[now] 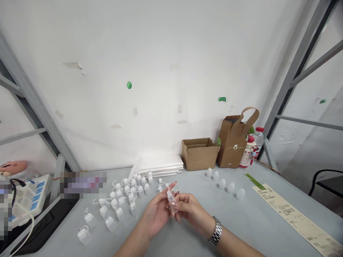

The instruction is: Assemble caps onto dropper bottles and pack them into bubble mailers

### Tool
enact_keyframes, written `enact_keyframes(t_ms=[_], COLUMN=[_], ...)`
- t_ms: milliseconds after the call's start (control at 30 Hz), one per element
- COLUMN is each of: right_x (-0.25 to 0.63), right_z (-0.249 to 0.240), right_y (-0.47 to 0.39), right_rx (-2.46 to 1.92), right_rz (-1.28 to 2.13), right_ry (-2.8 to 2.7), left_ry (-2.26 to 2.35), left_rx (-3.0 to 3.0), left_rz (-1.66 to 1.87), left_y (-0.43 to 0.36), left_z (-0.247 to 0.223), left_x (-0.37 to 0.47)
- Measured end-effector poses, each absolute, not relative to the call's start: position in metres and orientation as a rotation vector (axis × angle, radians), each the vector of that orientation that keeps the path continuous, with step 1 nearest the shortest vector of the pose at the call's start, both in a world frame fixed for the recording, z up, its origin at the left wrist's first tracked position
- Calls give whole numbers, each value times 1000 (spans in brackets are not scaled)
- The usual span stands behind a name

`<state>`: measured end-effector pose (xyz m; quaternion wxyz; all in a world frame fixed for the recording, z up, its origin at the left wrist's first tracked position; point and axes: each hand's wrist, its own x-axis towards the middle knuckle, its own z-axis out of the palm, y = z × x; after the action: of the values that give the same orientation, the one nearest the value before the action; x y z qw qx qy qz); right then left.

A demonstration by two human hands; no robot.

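"Across the table (241, 228), what's on your feed?"

"From my remote seat I see looped bottles (110, 224) massed left, a row of five (222, 184) right, both hands between."

"Grip?"

"My right hand (189, 207) pinches the held bottle (170, 197) by its body; my left hand (155, 216) cups it from behind, fingers partly hidden, so I can't tell whether they pinch."

"Step?"

"Working the top (168, 191), I'd judge; its closure is too small to read. Next calls for a steady body and light fingertips."
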<state>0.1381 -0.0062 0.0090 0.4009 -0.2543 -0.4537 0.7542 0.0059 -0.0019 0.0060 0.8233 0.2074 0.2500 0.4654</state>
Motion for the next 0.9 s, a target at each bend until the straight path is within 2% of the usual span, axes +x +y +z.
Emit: enact_keyframes(t_ms=[333, 500, 600, 700, 800, 900], right_x=[146, 145, 152, 164, 173, 172], right_z=[0, -5, -2, 0, -3, -12], right_y=[7, 9, 16, 26, 32, 29], right_rx=[-351, -473, -799, -1125, -1262, -1286], right_rz=[2079, 2046, 1814, 1363, 1001, 822], right_ry=[-1009, -1091, -1220, -1423, -1710, -1908], left_ry=[613, 766, 908, 999, 983, 979], left_rx=[614, 804, 893, 883, 827, 822], left_rz=[1082, 1158, 1282, 1367, 1389, 1399], left_y=[-2, -3, -1, 2, 3, 1], left_z=[4, 11, 10, 8, 6, 5], left_x=[8, 10, 6, 1, 0, 2])
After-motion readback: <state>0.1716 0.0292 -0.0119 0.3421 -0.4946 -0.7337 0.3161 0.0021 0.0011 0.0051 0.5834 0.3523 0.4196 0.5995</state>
